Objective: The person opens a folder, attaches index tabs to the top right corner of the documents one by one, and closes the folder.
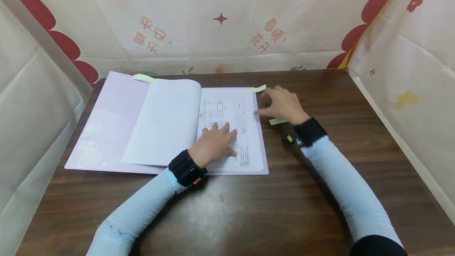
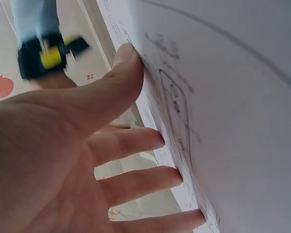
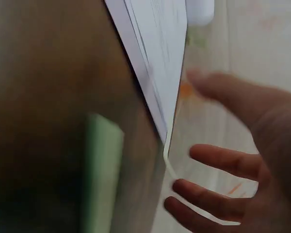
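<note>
A booklet with a pale lilac cover (image 1: 103,129) lies spread on the table. Its right-hand page (image 1: 227,104) carries printed technical drawings, and a blank white leaf (image 1: 167,117) is turned over to the left. My left hand (image 1: 214,141) rests on the printed page with fingers spread, its fingertips (image 2: 172,175) against the paper in the left wrist view. Beside the page's upper right corner is my right hand (image 1: 283,105), thumb and fingers apart with nothing between them. A pale green sticky tab (image 1: 256,89) juts from that corner, close to the right fingertips.
Another green sticky strip (image 1: 278,121) is on the dark wooden table (image 1: 227,212) under the right wrist. One more tab (image 1: 143,78) sticks out at the top of the turned leaf. Patterned cloth (image 1: 220,42) hangs behind the table and along both sides.
</note>
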Demonstrator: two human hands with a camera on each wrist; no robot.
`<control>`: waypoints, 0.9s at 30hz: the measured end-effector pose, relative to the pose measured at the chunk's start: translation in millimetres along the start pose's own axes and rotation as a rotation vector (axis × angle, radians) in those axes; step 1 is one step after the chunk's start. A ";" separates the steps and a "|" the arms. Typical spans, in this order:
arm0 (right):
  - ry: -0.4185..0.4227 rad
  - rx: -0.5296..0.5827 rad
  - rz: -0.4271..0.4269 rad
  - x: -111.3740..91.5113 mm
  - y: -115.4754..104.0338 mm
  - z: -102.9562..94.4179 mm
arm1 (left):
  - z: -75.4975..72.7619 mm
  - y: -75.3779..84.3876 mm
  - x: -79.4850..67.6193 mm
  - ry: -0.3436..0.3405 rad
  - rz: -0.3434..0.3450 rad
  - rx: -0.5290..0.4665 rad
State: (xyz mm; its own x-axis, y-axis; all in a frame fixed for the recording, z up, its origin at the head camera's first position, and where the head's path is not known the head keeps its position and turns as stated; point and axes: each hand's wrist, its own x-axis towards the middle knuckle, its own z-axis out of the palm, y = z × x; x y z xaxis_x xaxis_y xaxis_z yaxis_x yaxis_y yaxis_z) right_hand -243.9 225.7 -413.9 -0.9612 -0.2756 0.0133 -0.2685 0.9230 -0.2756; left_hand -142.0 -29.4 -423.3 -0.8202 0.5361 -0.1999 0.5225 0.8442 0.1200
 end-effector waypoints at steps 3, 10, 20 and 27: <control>-0.058 -0.041 -0.123 -36.9 -11.6 5.6 | -0.8 0.3 -1.1 -0.004 0.006 0.007; -0.224 -0.121 -0.322 -82.0 -36.5 20.9 | -2.4 -2.7 -3.6 -0.026 0.025 0.034; -0.189 -0.175 -0.305 -82.8 -40.3 30.1 | -2.6 -13.1 -6.2 0.018 0.085 -0.025; -0.130 -0.136 -0.311 -81.6 -41.1 36.1 | 4.0 -18.3 -39.3 0.117 0.136 -0.010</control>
State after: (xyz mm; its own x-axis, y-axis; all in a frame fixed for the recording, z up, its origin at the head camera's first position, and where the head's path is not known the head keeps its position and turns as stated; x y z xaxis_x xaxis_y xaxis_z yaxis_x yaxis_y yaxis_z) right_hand -152.2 200.6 -438.4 -0.8186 -0.5724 -0.0482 -0.5610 0.8147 -0.1466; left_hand -118.4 -65.8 -421.5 -0.7638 0.6419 -0.0669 0.6286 0.7635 0.1481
